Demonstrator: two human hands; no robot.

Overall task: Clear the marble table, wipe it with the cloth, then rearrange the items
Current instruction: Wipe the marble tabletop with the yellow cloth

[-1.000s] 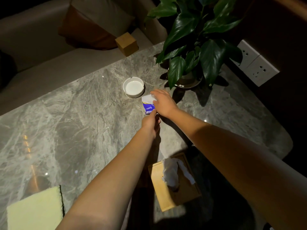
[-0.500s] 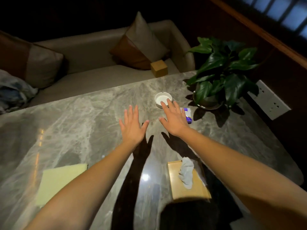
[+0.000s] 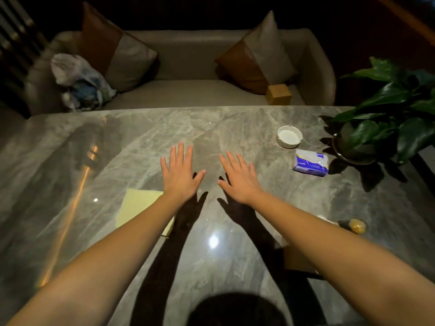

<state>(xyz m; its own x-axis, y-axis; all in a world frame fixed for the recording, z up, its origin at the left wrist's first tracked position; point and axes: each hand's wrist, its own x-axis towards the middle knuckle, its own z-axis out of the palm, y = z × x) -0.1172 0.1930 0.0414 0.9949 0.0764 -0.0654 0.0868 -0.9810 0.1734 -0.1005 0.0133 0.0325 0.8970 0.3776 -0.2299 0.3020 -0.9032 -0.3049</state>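
Head view: both hands are over the middle of the marble table (image 3: 141, 137). The left hand (image 3: 180, 171) and the right hand (image 3: 240, 178) are flat, with fingers spread and palms down. They hold nothing. Their shadows fall a little below them, so I think they float just over the stone and do not touch it.

The yellow cloth (image 3: 138, 205) lies flat on the table at lower left of the middle, partly under the left arm. No hand is on it.

Things sit on the right side of the table: a white round dish (image 3: 289, 136), a blue and white tissue pack (image 3: 310, 162) just below it, and a plant pot (image 3: 353, 147) at the right edge. A small gold thing (image 3: 357, 225) sits lower down, and a wooden box (image 3: 296, 260) peeks out under the right arm. The stone is shiny, but I cannot tell if it was wiped. It may be all done, or not begun.

The dish looks empty inside. The pot holds big green leaves. The box is mostly hidden, so I cannot tell what is in it. A stuffed bag (image 3: 77, 83) sits on the sofa (image 3: 188, 90) at upper left, and what it holds is unclear.
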